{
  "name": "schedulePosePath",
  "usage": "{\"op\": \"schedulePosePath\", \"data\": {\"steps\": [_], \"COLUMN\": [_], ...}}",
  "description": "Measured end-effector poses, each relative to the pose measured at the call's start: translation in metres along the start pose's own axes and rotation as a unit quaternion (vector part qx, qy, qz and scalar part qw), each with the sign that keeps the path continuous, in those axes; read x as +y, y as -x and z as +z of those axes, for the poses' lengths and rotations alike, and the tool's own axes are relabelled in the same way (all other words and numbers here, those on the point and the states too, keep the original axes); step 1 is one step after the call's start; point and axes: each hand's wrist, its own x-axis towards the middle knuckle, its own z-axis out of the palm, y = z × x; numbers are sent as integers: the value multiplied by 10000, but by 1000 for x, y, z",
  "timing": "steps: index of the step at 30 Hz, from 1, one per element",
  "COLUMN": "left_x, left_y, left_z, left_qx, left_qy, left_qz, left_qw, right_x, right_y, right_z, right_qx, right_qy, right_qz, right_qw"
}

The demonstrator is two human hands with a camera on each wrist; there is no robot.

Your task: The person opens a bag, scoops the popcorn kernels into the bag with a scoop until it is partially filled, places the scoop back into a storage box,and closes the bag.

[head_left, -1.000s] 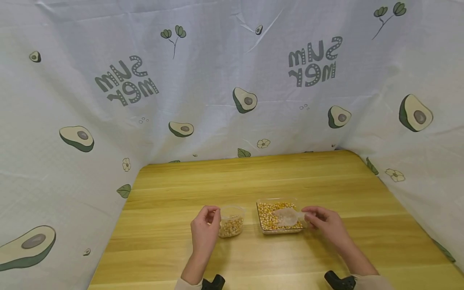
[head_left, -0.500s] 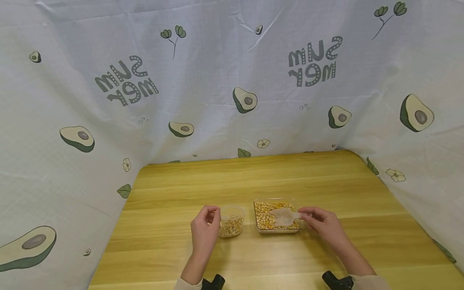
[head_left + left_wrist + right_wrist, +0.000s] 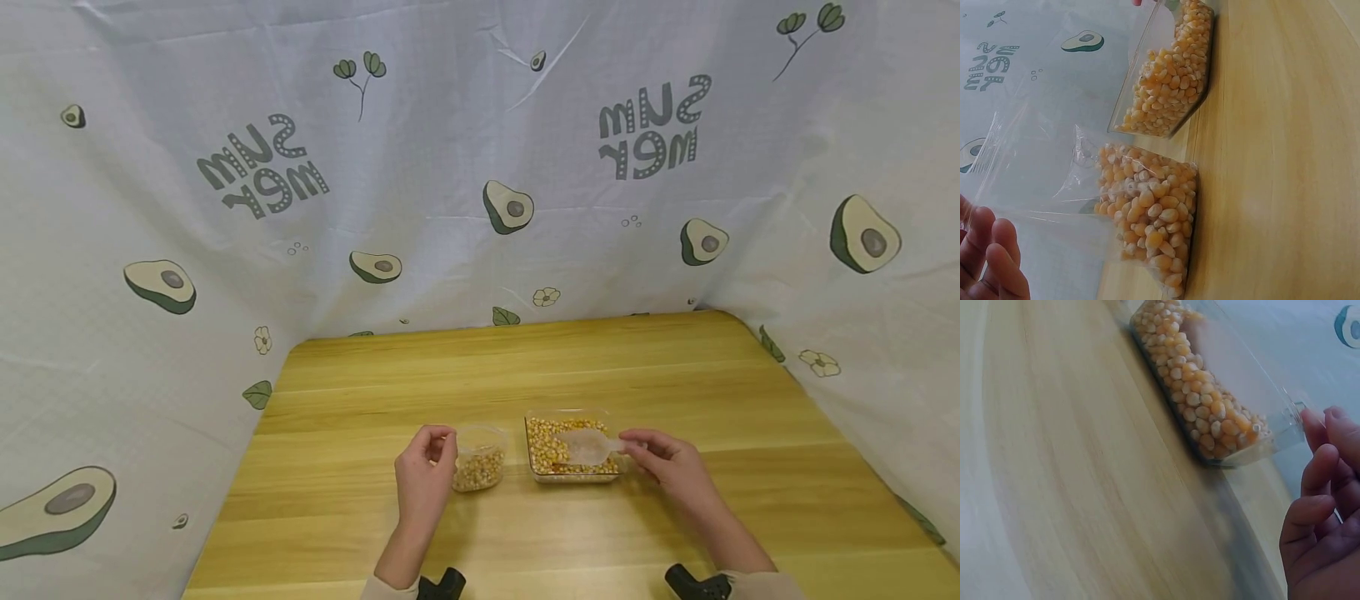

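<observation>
My left hand (image 3: pixel 426 471) pinches the upper edge of a clear plastic bag (image 3: pixel 478 471), which stands upright on the table with corn kernels (image 3: pixel 1154 212) in its lower part. To its right sits a clear rectangular container (image 3: pixel 576 479) of yellow corn kernels (image 3: pixel 546 442). A translucent scoop (image 3: pixel 588 447) lies tilted in that corn, its handle over the container's right side. My right hand (image 3: pixel 671 463) pinches the handle end between thumb and fingers. In the right wrist view, part of the scoop's bowl (image 3: pixel 1235 362) shows through the container wall, blurred.
The wood-grain table (image 3: pixel 360 392) extends around both containers. A white cloth (image 3: pixel 435 150) printed with avocados hangs behind it and along both sides. Black wrist devices (image 3: pixel 441 583) show at the lower edge of the head view.
The container, scoop and right hand have shifted slightly left, nearer the bag. The scoop's bowl has turned a little in the corn. My left hand and the bag have stayed in place.
</observation>
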Motion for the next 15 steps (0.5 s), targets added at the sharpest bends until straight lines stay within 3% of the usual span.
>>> {"op": "schedulePosePath", "data": {"steps": [15], "left_x": [-2], "left_y": [0], "left_z": [1], "left_qx": [75], "left_qy": [-82], "left_qz": [177], "left_qw": [9998], "right_x": [8], "right_y": [1], "right_z": [1], "right_qx": [-61], "right_qy": [-1315], "right_qz": [216], "right_qw": [9911]}}
